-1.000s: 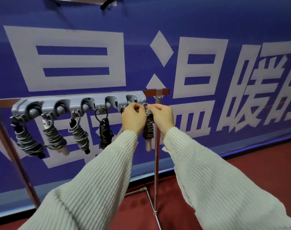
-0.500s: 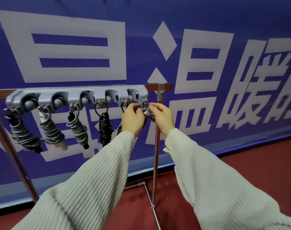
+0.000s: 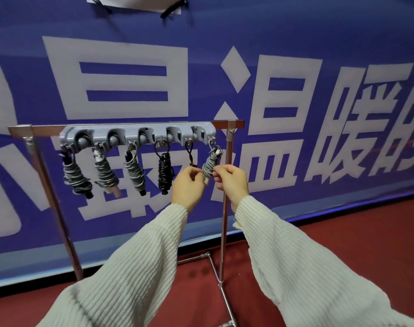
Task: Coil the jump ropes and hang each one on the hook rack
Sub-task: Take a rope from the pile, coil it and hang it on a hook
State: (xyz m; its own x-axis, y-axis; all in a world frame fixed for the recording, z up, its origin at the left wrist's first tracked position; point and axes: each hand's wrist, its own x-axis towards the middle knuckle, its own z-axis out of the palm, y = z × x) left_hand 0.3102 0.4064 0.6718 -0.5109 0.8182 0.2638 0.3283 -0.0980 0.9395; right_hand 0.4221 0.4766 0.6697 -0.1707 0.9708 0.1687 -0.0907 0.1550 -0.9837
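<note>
The last coiled grey rope point(image 3: 210, 162) hangs from the end hook of the hook rack point(image 3: 137, 135), just above and between the two hands. The right hand point(image 3: 232, 179) is curled, with its fingertips at the lower end of this coil; whether the coil is pinched or merely touched cannot be told. The left hand point(image 3: 188, 185) is loosely curled just beside the coil, and nothing is seen held in it.

The step in hand is judged to be the release. The loop should be confirmed as seated fully in the hook before the fingers are withdrawn, and the coil should be let down gently so that swinging is avoided.

The rack is judged full: four coils point(image 3: 102, 172) hang to the left of the left hand, a dark rope loop point(image 3: 190, 153) is partly hidden directly above it, and the grey coil occupies the hook nearest the right hand.
</note>
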